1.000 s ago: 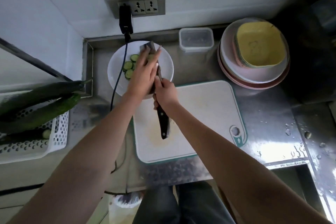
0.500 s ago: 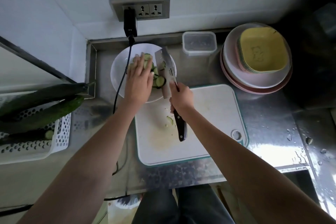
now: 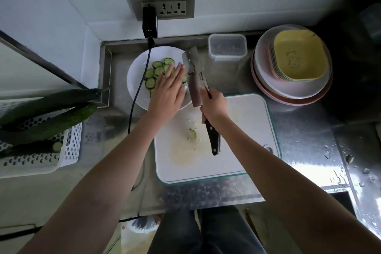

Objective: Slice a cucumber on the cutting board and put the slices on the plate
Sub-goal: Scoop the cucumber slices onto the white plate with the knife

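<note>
1. The left hand lies flat with straight fingers over the cucumber slices heaped on the white plate.
2. The right hand grips the knife by its handle; the blade is tilted over the plate's right edge with one slice stuck to it.
3. One slice lies on the cutting board; whole cucumbers rest in a basket on the left.

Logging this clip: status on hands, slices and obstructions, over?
Left hand flat over plate, right hand gripping knife. Slices mostly plated; one slice left on board. Cable crosses plate.
</note>
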Demonstrator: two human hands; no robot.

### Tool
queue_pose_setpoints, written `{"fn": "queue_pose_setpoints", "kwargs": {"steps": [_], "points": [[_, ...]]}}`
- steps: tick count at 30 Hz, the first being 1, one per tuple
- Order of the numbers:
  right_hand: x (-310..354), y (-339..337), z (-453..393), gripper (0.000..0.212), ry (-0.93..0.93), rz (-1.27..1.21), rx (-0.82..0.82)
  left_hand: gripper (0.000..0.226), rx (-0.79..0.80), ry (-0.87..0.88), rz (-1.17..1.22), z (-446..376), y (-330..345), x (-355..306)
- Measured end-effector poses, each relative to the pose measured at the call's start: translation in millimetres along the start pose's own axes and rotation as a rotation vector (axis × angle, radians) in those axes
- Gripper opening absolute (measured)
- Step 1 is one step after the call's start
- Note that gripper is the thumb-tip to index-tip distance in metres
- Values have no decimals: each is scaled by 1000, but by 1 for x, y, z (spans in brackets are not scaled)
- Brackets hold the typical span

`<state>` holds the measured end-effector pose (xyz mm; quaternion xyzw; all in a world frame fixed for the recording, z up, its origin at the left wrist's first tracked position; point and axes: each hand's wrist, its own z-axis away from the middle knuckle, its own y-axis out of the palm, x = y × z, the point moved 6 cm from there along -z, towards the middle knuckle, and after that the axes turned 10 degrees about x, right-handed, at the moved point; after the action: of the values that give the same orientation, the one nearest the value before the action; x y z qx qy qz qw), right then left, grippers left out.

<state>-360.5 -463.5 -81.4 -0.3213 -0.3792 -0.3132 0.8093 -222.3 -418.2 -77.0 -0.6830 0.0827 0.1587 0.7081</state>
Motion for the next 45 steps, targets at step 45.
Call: {"fn": "queue_pose_setpoints", "kwargs": {"steps": [45], "points": [[-116, -81, 114, 41, 130, -68, -84, 3, -361, -325, 477, 46, -12, -15]]}}
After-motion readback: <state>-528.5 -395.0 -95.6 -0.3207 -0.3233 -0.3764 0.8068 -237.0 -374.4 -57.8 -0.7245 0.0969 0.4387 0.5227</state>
